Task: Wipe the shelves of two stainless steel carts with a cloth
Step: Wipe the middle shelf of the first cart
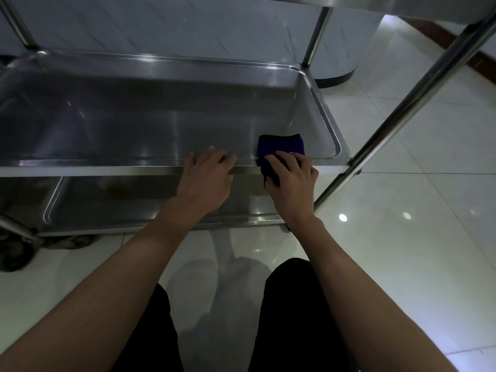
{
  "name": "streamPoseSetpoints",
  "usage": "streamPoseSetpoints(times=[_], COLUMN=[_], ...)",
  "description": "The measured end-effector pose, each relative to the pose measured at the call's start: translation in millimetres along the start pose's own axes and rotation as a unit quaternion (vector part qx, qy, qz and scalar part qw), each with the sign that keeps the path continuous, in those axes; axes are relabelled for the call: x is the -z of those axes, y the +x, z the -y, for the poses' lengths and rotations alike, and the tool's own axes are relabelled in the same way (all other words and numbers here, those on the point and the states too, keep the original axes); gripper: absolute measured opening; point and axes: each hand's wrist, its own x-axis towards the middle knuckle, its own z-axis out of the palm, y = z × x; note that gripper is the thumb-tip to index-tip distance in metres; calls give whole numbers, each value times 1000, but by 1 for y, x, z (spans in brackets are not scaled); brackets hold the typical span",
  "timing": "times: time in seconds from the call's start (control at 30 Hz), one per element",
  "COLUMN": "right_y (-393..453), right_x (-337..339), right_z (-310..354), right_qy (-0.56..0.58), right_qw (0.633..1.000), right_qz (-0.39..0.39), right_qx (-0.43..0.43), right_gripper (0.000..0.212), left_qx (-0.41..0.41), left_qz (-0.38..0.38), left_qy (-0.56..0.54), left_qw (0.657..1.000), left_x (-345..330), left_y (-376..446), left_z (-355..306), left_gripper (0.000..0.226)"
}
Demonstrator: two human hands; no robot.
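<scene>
Two hands are set at the middle shelf's (161,124) front rim. The left hand (206,178) is laid flat, fingers relaxed; at its 3 o'clock, the cloth (279,149) is gripped by the right hand (292,181) near the shelf's right edge.

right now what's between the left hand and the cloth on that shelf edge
Nothing: in the head view only a bare stretch of the shelf's front rim separates the left hand from the cloth.

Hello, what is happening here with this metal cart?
A person is wiping a stainless steel cart. The right hand holds a folded dark blue cloth at the front right corner of the middle shelf, partly over its front rim. The left hand rests beside it on that rim, fingers fairly straight. A lower shelf shows beneath, over a glossy tiled floor.
</scene>
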Motion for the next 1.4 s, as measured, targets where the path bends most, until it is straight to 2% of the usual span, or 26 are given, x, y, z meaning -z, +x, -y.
streamPoseSetpoints(times=[0.13,0.2,0.37,0.47,0.63,0.73,0.87,1.1,1.4], right_y=[-27,-47,-76,-78,-86,-90,-88,-74,-76], right_x=[1,-2,-25,-48,-93,-121,-152,-190,-189], right_z=[17,27,47,57,73,82,97,130,141], right_qy=[51,83,172,220,210,211,215,256,274], right_qw=[998,996,982,964,949,940,938,933,931], right_qz=[-22,-12,78,139,219,250,256,227,219], right_qx=[22,35,3,-46,-87,-92,-91,-109,-103], right_gripper=[42,42,44,47,48,48,48,48,47], left_qx=[-42,-39,24,57,119,126,136,164,143], left_qz=[-66,-70,45,72,133,167,161,213,199], left_qy=[-17,-32,-60,-79,-66,-64,-49,-19,-6], left_qw=[997,996,997,993,982,976,976,963,969], left_x=[0,-3,-13,-20,-46,-61,-75,-105,-112], left_y=[-42,-64,-87,-90,-96,-103,-125,-155,-141], left_z=[9,19,51,70,104,129,164,199,192], left_gripper=[39,36,36,37,42,44,38,48,48])
